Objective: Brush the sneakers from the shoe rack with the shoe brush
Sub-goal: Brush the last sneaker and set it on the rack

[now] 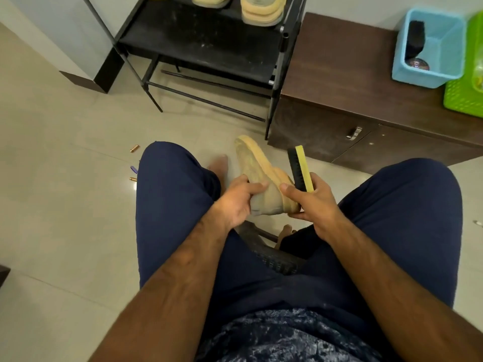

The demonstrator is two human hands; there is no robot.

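Observation:
Between my knees I hold a tan sneaker (257, 169), tilted with its toe pointing away and its pale sole turned to the right. My left hand (236, 201) grips the sneaker at its heel and collar. My right hand (312, 202) grips the shoe brush (300, 167), a yellow-backed brush with black bristles, held upright just right of the sneaker's sole. The bristles face left toward the shoe. The black shoe rack (209, 40) stands ahead, with more tan sneakers (261, 10) on an upper shelf.
A dark wooden cabinet (352, 82) stands right of the rack, bearing a blue bin (439, 71) and a green basket (461, 97). Small metal bits (134, 148) lie on the tiled floor at left. I sit on a dark chair (271, 253), legs apart.

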